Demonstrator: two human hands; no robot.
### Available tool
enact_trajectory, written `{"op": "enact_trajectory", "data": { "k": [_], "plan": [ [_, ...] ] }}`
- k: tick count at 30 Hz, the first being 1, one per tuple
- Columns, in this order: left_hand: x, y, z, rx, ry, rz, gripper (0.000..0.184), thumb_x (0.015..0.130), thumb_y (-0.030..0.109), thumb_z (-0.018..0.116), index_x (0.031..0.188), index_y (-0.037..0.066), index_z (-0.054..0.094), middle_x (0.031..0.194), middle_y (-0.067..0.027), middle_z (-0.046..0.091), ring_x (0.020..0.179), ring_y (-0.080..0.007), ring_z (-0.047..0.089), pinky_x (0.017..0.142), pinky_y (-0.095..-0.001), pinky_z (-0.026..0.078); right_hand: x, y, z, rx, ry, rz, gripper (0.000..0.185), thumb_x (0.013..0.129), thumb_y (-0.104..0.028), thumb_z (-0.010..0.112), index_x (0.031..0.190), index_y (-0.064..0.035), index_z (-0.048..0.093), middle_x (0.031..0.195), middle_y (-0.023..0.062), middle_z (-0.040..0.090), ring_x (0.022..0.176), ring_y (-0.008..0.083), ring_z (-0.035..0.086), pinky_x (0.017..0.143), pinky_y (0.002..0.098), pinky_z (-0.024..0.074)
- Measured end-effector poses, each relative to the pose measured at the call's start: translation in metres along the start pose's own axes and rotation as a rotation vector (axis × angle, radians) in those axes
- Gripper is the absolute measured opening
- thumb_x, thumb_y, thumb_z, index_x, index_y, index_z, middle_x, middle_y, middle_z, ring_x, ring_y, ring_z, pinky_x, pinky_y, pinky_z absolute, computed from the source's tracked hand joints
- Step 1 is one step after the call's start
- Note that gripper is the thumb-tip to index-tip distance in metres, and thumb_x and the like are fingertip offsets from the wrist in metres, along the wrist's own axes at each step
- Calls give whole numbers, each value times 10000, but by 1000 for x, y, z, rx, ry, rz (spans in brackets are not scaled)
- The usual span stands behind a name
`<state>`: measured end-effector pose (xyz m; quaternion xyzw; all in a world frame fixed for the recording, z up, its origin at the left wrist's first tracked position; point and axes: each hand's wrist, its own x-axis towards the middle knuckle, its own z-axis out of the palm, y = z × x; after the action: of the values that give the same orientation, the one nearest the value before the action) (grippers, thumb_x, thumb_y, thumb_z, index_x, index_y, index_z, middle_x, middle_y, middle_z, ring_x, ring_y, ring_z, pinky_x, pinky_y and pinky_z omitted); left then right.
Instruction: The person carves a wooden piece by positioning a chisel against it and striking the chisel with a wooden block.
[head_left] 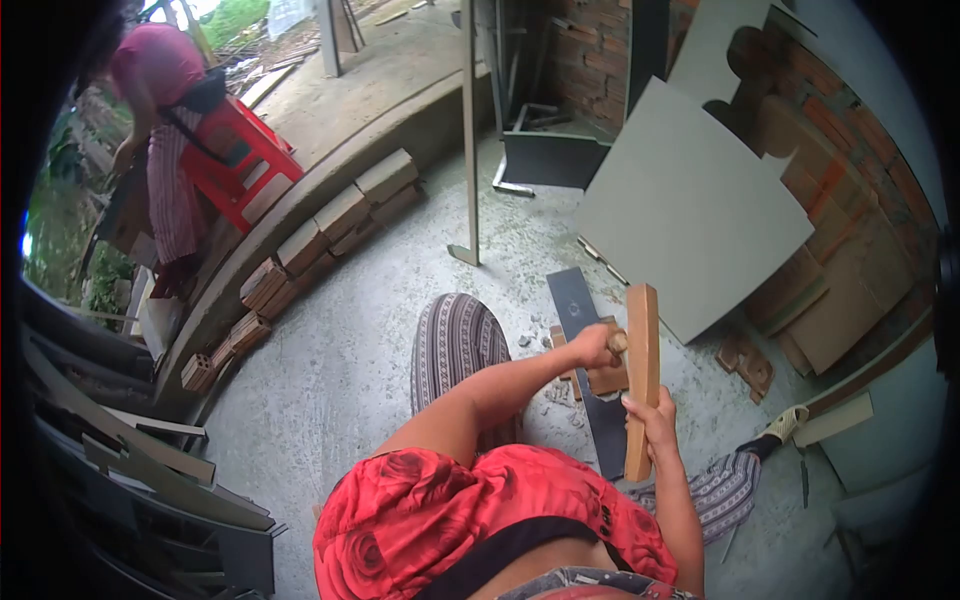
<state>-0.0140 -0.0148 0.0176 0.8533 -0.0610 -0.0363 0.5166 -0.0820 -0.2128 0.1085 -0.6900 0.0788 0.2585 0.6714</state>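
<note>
My left hand (597, 346) is closed round a short, light wooden handle (619, 342), whose round end shows beside a long wooden bar (643, 370). Lower down, my right hand (655, 422) grips this bar near its lower end. A dark flat strip (571, 300) lies on the floor beneath both hands, crossing a brown wooden piece (608, 380). Small pale chips and grey bits are scattered beside the strip. Whatever lies at the far end of the handle is hidden by my left hand.
At the right, a large grey panel (695, 210) leans near cardboard and bricks. A thin metal post (472, 150) stands ahead. Bricks (340, 214) line the curb at the left, past which a person sits on a red stool (240, 150). Long boards (150, 450) lie at the lower left.
</note>
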Motion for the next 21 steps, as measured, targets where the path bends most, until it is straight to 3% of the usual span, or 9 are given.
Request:
{"op": "enact_trajectory", "data": {
  "k": [1,4,10,17,19,21],
  "plan": [
    [1,12,-12,-26,-37,-106,399,531,191,743,889,75,612,837,-169,639,815,-352,612,731,-393,484,2,0,-3,-13,-4,-2,474,650,-120,765,1035,10,520,911,87,600,814,159,586,737,270,468],
    [13,-7,-18,-133,-19,-118,328,584,132,746,863,45,595,719,-65,630,665,-161,589,651,-313,483,-6,-13,-4,-44,39,-86,501,646,-167,783,1024,20,514,915,89,603,822,154,588,738,270,473],
    [16,0,-24,-393,-62,-208,288,619,-26,709,868,34,578,726,4,560,675,-90,544,597,-242,475,-1,-8,-21,-67,112,-165,558,625,-259,796,1012,26,512,910,105,605,829,164,592,745,274,472],
    [13,-10,-14,-202,-68,-215,280,605,74,732,845,47,591,734,-31,618,695,-124,590,642,-286,483,-4,-9,-17,-220,82,-257,597,613,-309,795,1032,13,518,927,109,617,847,176,598,758,288,472],
    [13,-25,-5,-194,-18,-103,314,592,120,746,863,56,602,755,-52,634,711,-156,599,672,-304,484,-10,-12,-10,-206,78,-373,613,618,-267,793,1082,16,509,946,111,623,877,170,598,777,293,471],
    [7,-8,-10,-113,-13,-129,347,578,186,749,877,92,600,786,-94,646,741,-254,619,706,-355,483,-24,-33,1,-120,20,-460,627,633,-222,775,1129,18,476,981,99,604,891,165,585,797,296,464]
  ]
}}
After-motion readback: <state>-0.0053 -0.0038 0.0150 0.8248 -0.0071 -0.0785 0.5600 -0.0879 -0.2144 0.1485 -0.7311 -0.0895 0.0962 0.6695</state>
